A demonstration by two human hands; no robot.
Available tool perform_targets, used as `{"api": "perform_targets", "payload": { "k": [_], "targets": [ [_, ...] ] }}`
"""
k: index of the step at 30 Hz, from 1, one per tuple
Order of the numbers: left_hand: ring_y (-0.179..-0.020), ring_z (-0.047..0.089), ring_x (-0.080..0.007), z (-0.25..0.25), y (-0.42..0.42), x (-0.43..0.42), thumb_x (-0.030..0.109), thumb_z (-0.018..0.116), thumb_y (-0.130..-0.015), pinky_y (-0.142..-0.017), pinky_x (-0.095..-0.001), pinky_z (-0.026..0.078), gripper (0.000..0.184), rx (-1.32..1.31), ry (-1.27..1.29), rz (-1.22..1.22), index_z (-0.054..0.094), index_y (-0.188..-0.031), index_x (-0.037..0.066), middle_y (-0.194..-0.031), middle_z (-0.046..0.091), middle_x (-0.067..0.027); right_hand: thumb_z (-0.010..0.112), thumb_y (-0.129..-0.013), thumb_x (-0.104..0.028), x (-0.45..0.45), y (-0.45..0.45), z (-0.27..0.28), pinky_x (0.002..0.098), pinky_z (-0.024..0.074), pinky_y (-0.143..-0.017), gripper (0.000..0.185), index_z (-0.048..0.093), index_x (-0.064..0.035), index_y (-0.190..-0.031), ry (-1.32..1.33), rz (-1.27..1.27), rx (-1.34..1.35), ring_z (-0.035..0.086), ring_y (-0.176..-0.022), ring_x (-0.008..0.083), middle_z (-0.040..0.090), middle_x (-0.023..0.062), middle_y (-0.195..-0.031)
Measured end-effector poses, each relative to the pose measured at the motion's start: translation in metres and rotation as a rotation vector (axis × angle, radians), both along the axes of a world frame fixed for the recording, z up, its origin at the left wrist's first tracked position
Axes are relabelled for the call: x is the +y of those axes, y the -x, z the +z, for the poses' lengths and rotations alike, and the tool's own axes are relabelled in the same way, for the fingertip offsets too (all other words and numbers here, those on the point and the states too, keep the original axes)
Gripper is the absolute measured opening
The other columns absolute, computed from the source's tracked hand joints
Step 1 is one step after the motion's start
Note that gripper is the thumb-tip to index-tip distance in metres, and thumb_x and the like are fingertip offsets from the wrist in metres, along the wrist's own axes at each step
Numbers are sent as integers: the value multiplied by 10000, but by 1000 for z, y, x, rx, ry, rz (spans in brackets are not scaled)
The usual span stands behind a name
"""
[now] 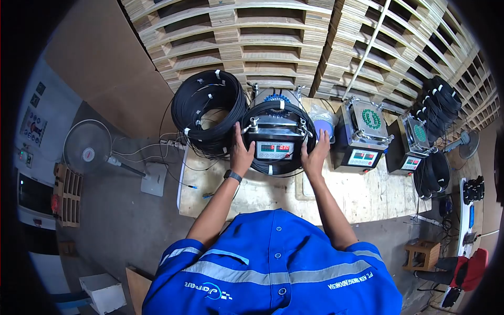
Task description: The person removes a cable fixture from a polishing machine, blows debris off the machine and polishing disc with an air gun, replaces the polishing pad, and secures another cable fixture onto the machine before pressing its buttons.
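Observation:
A coil of black cable [271, 169] with white ties rings a metal machine whose front panel [275, 150] shows red digits. On the coil's left side lies my left hand [242, 156], thumb apart from the fingers, a dark watch on the wrist. My right hand [316, 154] rests at the coil's right side, its fingers spread and its fingertips by a round purple disc [323, 127]. Both hands touch the coil's outer edge. Blue connectors [276, 100] stand in a ring on top of the machine.
A stack of black coils [184, 113] stands at left. Two similar machines [362, 134] [411, 142] with green rings sit at right, more coils [441, 100] beyond. Pallets [273, 47] rise behind the wooden table [367, 194]. A fan [88, 152] stands left; a seated person [464, 270] is at lower right.

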State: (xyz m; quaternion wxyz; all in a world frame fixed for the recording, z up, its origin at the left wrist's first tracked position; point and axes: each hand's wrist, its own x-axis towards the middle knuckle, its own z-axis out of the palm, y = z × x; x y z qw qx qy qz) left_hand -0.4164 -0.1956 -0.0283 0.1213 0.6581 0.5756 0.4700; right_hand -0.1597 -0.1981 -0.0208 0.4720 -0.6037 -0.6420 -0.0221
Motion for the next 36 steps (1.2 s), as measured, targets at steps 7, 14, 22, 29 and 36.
{"api": "perform_targets", "payload": {
  "k": [7,14,22,29,36],
  "targets": [
    [-1491,123,-382,-21,-17,-21,43,648,-832,-1214,-436,152,947,85,1,93,31,-1549,11,-1596,100,-266,655,-810,-212,-56,26,-45,450,398,-929,464,573,-68,-1244,361,311,-299,499,-1170,286,592,97,-1200],
    [-1487,92,-420,-31,-22,-37,58,659,-808,-1219,-458,124,959,226,69,128,49,-1545,-7,-1604,66,-259,657,-785,-270,-47,36,-58,478,409,-867,688,451,-88,-1416,553,281,-611,485,-1139,290,583,78,-1210],
    [-1487,119,-398,-34,-21,-38,67,643,-820,-1214,-463,152,937,213,65,131,59,-1550,6,-1612,67,-232,654,-774,-286,-47,38,-62,479,409,-835,756,405,-94,-1461,576,260,-706,464,-1150,293,572,71,-1209],
    [-1486,129,-394,-36,-21,-37,78,652,-825,-1211,-463,165,937,201,72,121,64,-1552,12,-1614,70,-223,641,-783,-291,-45,39,-66,483,411,-837,745,404,-93,-1461,569,250,-728,464,-1149,294,566,81,-1202],
    [-1485,113,-407,-33,-24,-38,85,657,-821,-1210,-468,164,947,202,86,128,59,-1551,8,-1614,54,-224,626,-797,-284,-45,46,-66,512,435,-820,749,378,-58,-1467,619,238,-778,461,-1136,296,554,86,-1192]
  ]
}}
